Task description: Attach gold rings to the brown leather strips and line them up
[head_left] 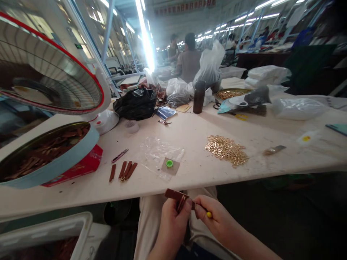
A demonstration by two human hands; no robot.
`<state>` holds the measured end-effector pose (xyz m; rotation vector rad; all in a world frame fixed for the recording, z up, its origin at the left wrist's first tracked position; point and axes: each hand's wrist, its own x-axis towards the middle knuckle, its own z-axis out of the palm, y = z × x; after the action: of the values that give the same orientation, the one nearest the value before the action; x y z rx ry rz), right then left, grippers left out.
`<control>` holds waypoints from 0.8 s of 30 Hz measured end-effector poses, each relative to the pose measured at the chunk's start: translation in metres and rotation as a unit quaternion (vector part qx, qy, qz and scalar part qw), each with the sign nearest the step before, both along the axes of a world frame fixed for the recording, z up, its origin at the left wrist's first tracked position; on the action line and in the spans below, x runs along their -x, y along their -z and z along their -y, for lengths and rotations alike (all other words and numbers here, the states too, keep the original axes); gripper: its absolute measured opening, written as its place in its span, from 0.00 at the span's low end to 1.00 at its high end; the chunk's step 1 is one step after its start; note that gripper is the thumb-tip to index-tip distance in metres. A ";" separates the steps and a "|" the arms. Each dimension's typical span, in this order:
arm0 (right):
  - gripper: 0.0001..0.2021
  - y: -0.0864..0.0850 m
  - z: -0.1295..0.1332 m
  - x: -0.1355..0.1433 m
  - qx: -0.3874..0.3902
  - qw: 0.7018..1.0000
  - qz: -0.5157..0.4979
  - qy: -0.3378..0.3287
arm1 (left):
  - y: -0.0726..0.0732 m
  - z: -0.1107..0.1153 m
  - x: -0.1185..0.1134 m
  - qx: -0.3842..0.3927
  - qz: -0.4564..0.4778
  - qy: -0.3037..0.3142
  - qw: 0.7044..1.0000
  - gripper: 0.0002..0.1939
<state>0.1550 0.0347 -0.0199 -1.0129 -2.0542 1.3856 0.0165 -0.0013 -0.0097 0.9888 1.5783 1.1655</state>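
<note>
My left hand (173, 222) is closed around brown leather strips (173, 194), which stick up past the thumb above my lap. Right beside it, my right hand (218, 218) is closed on a thin tool with a yellow end (209, 214); its working end is hidden between the hands. The fingertips of both hands meet at the strips. On the table in front lie several leather tabs with gold rings (127, 170), a small square card (170, 166) bearing a green cap (169, 163), and a heap of gold rings (226, 150).
A fan (103, 121) stands at the left behind a round tin (89, 144) of leather pieces. A cutter knife (120, 155), clear plastic (151, 153), a black bag (137, 103) and a dark bottle (199, 97) lie or stand beyond. A white crate (85, 225) is below left.
</note>
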 end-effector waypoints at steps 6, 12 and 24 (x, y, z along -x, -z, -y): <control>0.12 0.001 -0.010 0.002 0.025 0.999 -0.028 0.020 | 0.002 -0.009 0.001 -0.030 -0.059 0.035 0.997 0.10; 0.12 0.002 -0.009 0.013 0.034 0.999 -0.002 0.005 | 0.007 -0.006 0.012 -0.004 0.004 -0.001 1.000 0.11; 0.10 0.001 -0.009 0.048 -0.034 0.997 0.056 -0.029 | 0.016 0.009 0.039 -0.046 -0.068 -0.051 0.995 0.10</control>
<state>0.1067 0.0437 -0.0211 -1.0309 -2.2131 1.3054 -0.0230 -0.0098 -0.0257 1.0775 1.7117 1.2747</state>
